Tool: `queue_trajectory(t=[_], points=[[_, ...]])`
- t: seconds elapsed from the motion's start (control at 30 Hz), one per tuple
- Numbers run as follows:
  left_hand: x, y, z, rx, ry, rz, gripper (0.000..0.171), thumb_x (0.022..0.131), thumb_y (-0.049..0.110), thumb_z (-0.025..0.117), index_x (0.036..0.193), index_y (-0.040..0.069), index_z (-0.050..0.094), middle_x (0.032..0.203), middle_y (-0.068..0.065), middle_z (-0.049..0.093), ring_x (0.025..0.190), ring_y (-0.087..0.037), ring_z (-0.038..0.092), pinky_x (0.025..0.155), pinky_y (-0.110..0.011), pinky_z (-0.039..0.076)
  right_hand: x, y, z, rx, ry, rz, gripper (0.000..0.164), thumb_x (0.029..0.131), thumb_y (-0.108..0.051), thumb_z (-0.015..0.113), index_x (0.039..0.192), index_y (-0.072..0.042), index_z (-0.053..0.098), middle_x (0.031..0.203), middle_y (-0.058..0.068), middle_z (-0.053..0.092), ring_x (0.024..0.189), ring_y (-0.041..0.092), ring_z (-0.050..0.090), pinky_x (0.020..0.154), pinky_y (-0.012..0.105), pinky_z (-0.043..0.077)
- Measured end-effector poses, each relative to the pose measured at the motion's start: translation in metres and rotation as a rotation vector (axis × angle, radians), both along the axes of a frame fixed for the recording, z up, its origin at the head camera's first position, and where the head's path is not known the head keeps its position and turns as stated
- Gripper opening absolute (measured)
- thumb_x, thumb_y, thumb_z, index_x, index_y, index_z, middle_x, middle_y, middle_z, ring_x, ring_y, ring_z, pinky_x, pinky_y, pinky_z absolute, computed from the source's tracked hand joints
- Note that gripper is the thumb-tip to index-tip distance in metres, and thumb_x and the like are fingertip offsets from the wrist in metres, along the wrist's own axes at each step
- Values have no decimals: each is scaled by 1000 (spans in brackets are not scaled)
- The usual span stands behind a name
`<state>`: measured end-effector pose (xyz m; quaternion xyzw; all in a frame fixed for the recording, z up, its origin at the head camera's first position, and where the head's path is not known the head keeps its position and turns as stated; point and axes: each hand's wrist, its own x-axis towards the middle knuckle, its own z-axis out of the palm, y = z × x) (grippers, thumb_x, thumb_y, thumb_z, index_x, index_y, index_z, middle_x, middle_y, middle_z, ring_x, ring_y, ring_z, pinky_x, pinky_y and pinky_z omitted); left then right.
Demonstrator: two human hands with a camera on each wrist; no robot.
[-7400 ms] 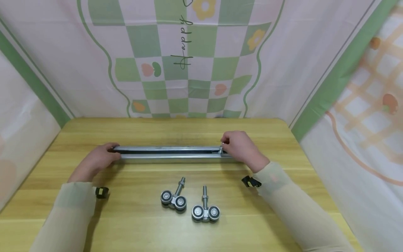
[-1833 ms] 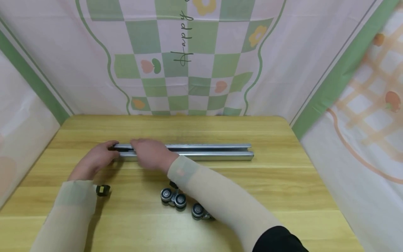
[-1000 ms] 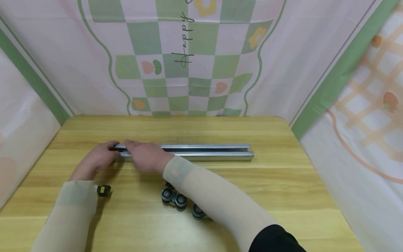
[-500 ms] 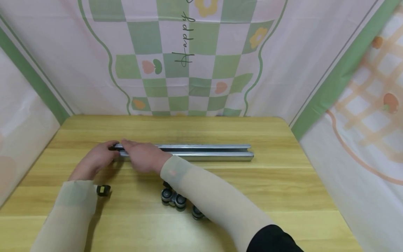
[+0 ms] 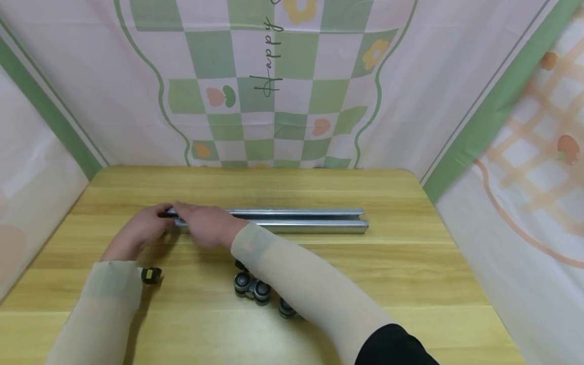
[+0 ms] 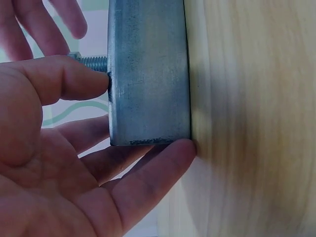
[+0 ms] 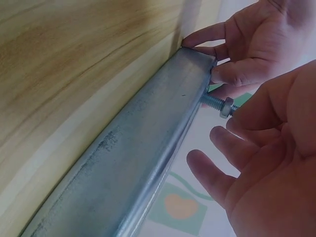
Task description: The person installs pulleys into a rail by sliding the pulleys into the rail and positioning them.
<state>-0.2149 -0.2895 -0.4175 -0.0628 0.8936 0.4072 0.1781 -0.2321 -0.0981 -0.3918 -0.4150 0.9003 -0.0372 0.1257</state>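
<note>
A silver metal rail (image 5: 310,226) with a slot along its top lies across the wooden table. My left hand (image 5: 142,229) grips its left end; in the left wrist view the thumb is on the slotted edge and fingers reach round the end. Close to that end a threaded bolt (image 7: 213,101) with a nut sticks out of the slot, and my right hand (image 5: 207,225) pinches it near the tip. What the bolt is fixed to is hidden inside the rail. On the table, a roller trolley (image 5: 262,290) with black-rimmed wheels shows partly, and a second roller trolley (image 5: 286,308) is mostly behind my right forearm.
The table (image 5: 182,324) has a patterned curtain (image 5: 292,91) along its back and cloth at both sides. A small black device (image 5: 151,275) sits at my left cuff. My right sleeve (image 5: 310,284) crosses over the front of the rail.
From the rail's right end, my right hand has come along the slot to the left end with the bolt, slowing over the last second. My left hand keeps its place.
</note>
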Motion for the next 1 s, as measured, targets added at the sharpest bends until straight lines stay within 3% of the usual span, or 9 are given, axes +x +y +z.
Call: queue_trajectory(t=[0.07, 0.17, 0.37, 0.53, 0.67, 0.8, 0.87, 0.93, 1.0], points=[[0, 0, 0, -1, -10, 4, 65, 103, 21, 49, 159, 5, 20, 156, -34, 20, 134, -52, 27, 103, -67, 27, 0, 0, 0, -5, -14, 1, 69, 104, -12, 42, 161, -19, 5, 163, -8, 17, 99, 6, 59, 89, 17, 42], [0, 0, 0, -5, -18, 5, 67, 103, 23, 50, 159, 7, 17, 158, -33, 15, 138, -54, 21, 105, -69, 23, 0, 0, 1, -11, -41, -6, 71, 103, -10, 43, 161, -21, 3, 163, -10, 15, 69, 8, 55, 73, 20, 43], [0, 0, 0, -26, -10, 0, 67, 103, 22, 49, 159, 6, 17, 158, -33, 15, 139, -55, 18, 106, -70, 19, -1, 0, 0, -24, -60, -4, 73, 103, -8, 43, 161, -23, 2, 163, -11, 14, 60, 10, 52, 67, 22, 42], [0, 2, -1, -20, 9, -2, 66, 102, 21, 49, 159, 5, 19, 158, -32, 16, 139, -53, 21, 106, -69, 21, -7, 9, -8, -116, -132, 8, 85, 100, -6, 50, 160, -32, -4, 164, -12, 6, 69, 12, 56, 62, 22, 44], [1, 4, -2, -22, 16, -1, 67, 101, 21, 50, 158, 3, 20, 156, -32, 22, 134, -50, 30, 104, -67, 26, -15, 23, -11, -187, -144, 13, 91, 98, -11, 56, 159, -36, -7, 165, -10, 4, 98, 12, 60, 62, 22, 47], [1, 3, -1, -43, 14, 2, 68, 101, 24, 51, 158, 3, 19, 155, -34, 23, 132, -51, 31, 103, -68, 27, -21, 35, -6, -180, -97, 14, 84, 100, -18, 55, 160, -30, -3, 165, -8, 7, 137, 10, 37, 95, 19, 41], [1, 3, -1, -44, 7, 9, 68, 101, 24, 50, 158, 4, 19, 155, -34, 23, 132, -50, 31, 103, -67, 28, -23, 41, -4, -178, -92, 18, 81, 101, -19, 54, 161, -27, 1, 165, -6, 9, 143, 9, 27, 108, 20, 28], [1, 3, -1, -39, 0, 19, 68, 101, 23, 50, 158, 4, 18, 155, -33, 23, 131, -49, 33, 102, -65, 30, -25, 48, -2, -183, -84, 24, 78, 101, -21, 53, 162, -23, 4, 165, -4, 11, 146, 9, 18, 113, 19, 14], [1, 3, -1, -35, -4, 30, 68, 101, 22, 50, 158, 4, 19, 154, -34, 24, 127, -47, 36, 100, -63, 34, -28, 56, -2, -193, -75, 36, 77, 101, -20, 54, 162, -18, 8, 165, 0, 14, 147, 11, 16, 113, 19, 11]])
